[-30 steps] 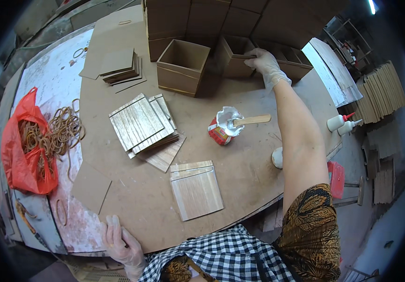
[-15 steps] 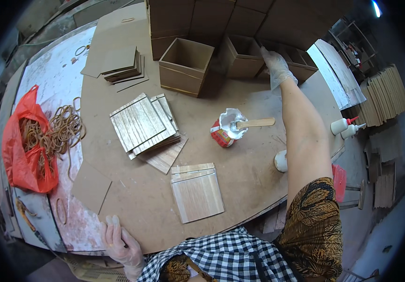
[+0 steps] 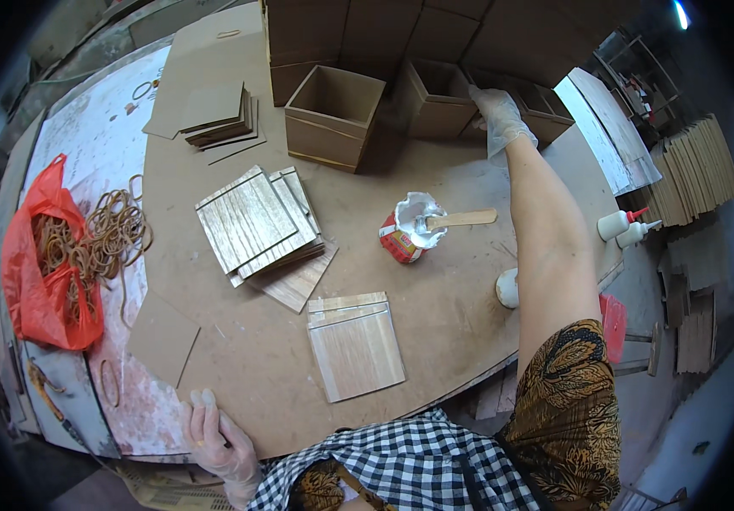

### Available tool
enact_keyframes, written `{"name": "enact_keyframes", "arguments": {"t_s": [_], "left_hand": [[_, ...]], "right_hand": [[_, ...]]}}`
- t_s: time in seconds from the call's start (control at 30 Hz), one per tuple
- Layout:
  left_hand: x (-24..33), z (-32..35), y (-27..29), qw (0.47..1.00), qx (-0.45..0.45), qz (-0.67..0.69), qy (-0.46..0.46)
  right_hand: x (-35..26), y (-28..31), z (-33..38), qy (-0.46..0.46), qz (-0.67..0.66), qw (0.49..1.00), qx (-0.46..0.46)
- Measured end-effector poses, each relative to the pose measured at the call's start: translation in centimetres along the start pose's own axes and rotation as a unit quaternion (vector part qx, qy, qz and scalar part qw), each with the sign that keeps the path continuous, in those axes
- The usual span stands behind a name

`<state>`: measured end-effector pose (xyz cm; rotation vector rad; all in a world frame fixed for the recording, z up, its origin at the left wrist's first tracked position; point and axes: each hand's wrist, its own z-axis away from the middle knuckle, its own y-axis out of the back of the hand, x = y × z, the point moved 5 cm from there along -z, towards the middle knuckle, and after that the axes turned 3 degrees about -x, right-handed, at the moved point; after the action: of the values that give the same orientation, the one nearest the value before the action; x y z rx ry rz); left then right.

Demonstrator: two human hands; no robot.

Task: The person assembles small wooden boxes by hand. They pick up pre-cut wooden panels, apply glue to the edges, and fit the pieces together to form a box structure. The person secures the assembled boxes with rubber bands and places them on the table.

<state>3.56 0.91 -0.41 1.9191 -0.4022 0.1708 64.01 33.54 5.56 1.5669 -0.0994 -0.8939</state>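
From the wearer's head, one wide fisheye looks down across the nearby worktable [image 3: 456, 311].

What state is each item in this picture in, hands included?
Left hand: gloved, fingers bent, at the edge of the table
Right hand: gloved, at the back boxes, grip unclear
Front box: upright, open-topped
Tub: open, white paste inside
Stick: one end in the tub
Red bag: open
Rubber bands: tangled, partly outside the bag
Panel pile: unevenly stacked
Red-tipped bottle: nozzle fitted
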Motion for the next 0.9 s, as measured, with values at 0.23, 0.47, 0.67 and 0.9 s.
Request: {"name": "enact_keyframes", "arguments": {"t_s": [0.23, 0.47, 0.67, 0.9], "left_hand": [[0.1, 0.0, 0.0, 1.0, -0.002, -0.001, 0.007], [0.0, 0.0, 0.0, 1.0, -0.008, 0.006, 0.01], [-0.2, 0.3, 0.1, 1.0, -0.004, -0.002, 0.013], [-0.5, 0.4, -0.2, 1.0, -0.014, 0.0, 0.008]], "right_hand": [[-0.6, 0.0, 0.6, -0.019, -0.002, 1.0, 0.01], [-0.8, 0.9, 1.6, -0.035, -0.018, 0.999, 0.019], [-0.3, 4.5, 3.3, -0.056, -0.042, 0.964, 0.258], [6.3, 1.8, -2.9, -0.033, 0.039, 0.977, 0.205]]}}
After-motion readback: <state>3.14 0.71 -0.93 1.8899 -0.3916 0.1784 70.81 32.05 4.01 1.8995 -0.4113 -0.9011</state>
